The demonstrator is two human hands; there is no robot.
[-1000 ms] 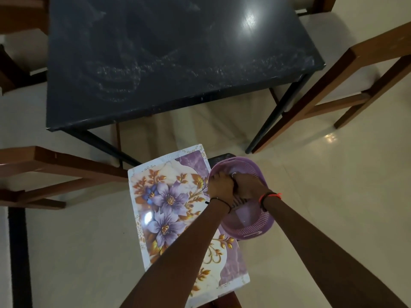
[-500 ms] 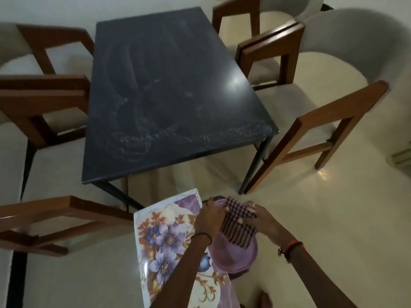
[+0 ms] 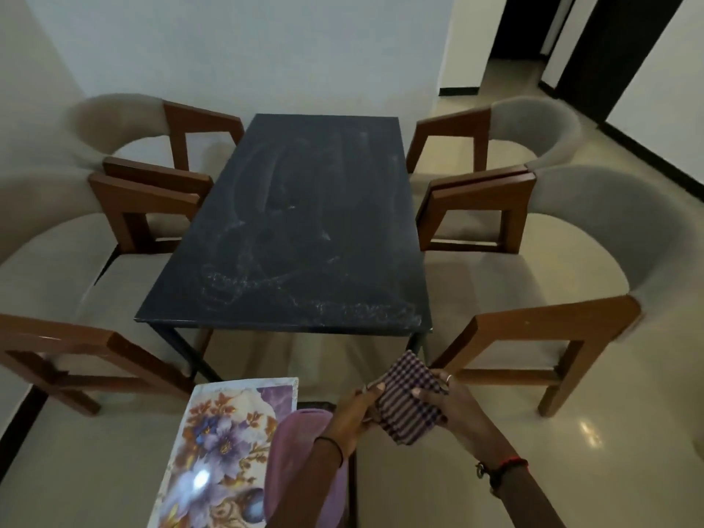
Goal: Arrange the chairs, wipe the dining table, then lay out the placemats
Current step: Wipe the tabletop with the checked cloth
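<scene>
A folded purple-and-white checked cloth (image 3: 407, 402) is held between both hands just short of the near edge of a dark rectangular table (image 3: 297, 230), whose top is smeared with pale streaks. The left hand (image 3: 354, 409) pinches one side and the right hand (image 3: 453, 409) grips the other. Below lie a floral-printed placemat (image 3: 224, 432) and, touching it, what appears to be a purple plastic basin (image 3: 301, 451). Wood-framed beige chairs (image 3: 552, 325) flank the table.

Legible text, labels, brands, numbers, signs: none readable.
Placemat (image 3: 224, 432), just in front of the near edge of the dining table (image 3: 297, 222): flower print only, no lettering.
Checked cloth (image 3: 407, 402), in front of the table's near right corner: woven checks only.
</scene>
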